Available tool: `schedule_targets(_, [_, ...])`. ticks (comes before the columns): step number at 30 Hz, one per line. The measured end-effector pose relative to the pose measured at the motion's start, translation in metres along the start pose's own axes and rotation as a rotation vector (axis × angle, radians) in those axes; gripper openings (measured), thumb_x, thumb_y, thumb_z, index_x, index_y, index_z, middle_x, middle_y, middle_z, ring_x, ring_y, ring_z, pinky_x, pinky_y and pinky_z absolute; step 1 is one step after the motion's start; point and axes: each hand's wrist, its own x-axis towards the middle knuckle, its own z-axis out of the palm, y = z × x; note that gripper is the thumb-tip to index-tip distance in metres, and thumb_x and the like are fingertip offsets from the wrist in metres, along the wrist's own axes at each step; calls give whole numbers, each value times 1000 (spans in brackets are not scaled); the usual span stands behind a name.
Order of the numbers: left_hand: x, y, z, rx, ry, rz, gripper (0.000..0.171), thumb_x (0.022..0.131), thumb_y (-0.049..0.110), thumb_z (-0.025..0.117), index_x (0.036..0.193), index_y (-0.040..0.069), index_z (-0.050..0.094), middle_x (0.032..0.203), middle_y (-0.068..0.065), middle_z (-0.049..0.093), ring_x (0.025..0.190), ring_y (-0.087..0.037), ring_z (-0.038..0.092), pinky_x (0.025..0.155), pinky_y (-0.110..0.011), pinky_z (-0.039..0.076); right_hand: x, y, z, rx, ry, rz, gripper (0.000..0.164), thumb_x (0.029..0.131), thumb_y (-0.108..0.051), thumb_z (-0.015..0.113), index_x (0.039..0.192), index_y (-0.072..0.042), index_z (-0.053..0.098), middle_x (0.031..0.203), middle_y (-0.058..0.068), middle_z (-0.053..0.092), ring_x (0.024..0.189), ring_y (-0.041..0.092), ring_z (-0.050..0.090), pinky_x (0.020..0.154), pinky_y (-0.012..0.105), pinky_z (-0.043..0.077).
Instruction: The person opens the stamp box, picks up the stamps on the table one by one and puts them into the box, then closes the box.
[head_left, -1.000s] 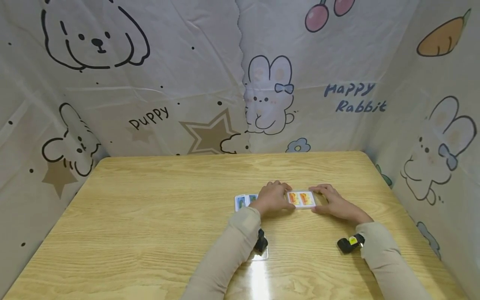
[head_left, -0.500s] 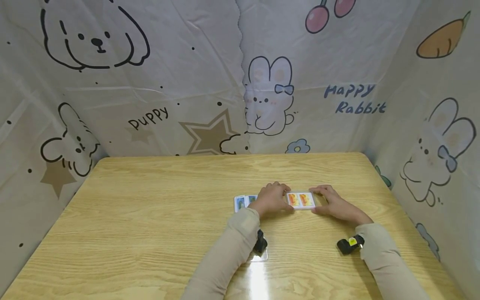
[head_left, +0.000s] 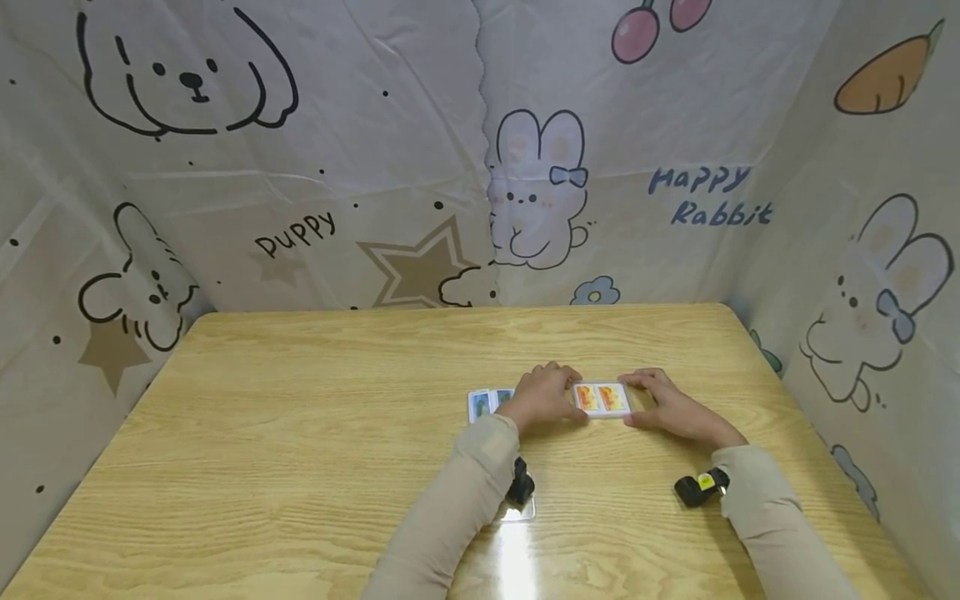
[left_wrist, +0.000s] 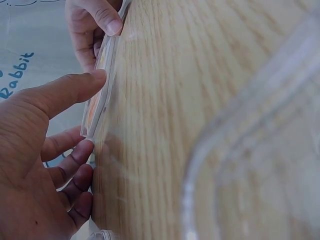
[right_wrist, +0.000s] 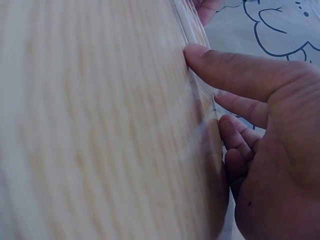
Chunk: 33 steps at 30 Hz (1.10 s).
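A small clear plastic case point(head_left: 602, 400) with two orange-and-yellow picture cards in it lies flat on the table in the head view. At its left end my left hand point(head_left: 546, 398) holds the corners between thumb and fingers. My right hand point(head_left: 670, 408) grips the opposite end in the same way. Seen edge-on in the left wrist view, the thin case point(left_wrist: 100, 100) runs between both hands. In the right wrist view the right thumb point(right_wrist: 197, 52) presses the near edge. Left of the left hand lie blue-green picture cards point(head_left: 482, 406), partly hidden behind it.
Under the left wrist lies another clear plastic piece point(head_left: 528, 510), mostly covered by the sleeve and wrist camera. Its rounded rim point(left_wrist: 189, 200) looms large in the left wrist view. The wooden table point(head_left: 300, 467) meets printed cloth walls point(head_left: 420, 167) at the back and sides.
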Motion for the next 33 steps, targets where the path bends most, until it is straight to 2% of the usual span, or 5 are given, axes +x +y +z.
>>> schedule_targets(11, [-1, -1, -1, 3, -12, -8, 69, 76, 45, 79, 136, 19, 55, 117, 3, 57, 98, -13, 50, 91, -30, 41, -2, -3, 0, 3, -7, 3, 73, 88, -34, 69, 145, -3, 37, 146, 27, 20, 135, 47, 22, 106, 70, 19])
schedule_targets(22, [-3, -2, -4, -23, -21, 6, 70, 79, 43, 77, 139, 18, 52, 119, 1, 60, 103, -15, 54, 93, -32, 42, -1, -2, 1, -3, -1, 8, 75, 87, -35, 69, 147, -6, 35, 148, 26, 18, 136, 47, 21, 104, 72, 19])
schedule_targets(25, [-5, -4, -7, -87, -21, 14, 65, 82, 40, 75, 138, 17, 52, 120, -2, 63, 105, -16, 57, 91, -32, 45, 0, -3, 1, -3, -1, 9, 75, 88, -36, 69, 147, -6, 35, 148, 26, 19, 136, 47, 21, 104, 72, 19])
schedule_targets(28, [-7, -6, -10, -194, -22, 18, 57, 86, 35, 72, 136, 15, 54, 120, -5, 64, 104, -17, 59, 87, -31, 47, -1, -3, 1, -8, -1, 5, 75, 88, -37, 68, 147, -6, 35, 147, 26, 20, 135, 47, 22, 104, 72, 20])
schedule_targets(33, [-11, -9, -14, -349, 2, 47, 38, 91, 28, 67, 125, 12, 60, 108, -3, 62, 88, -13, 58, 70, -25, 48, -2, -4, 0, -12, 8, 0, 74, 90, -38, 66, 148, -7, 33, 146, 25, 21, 133, 45, 26, 104, 70, 22])
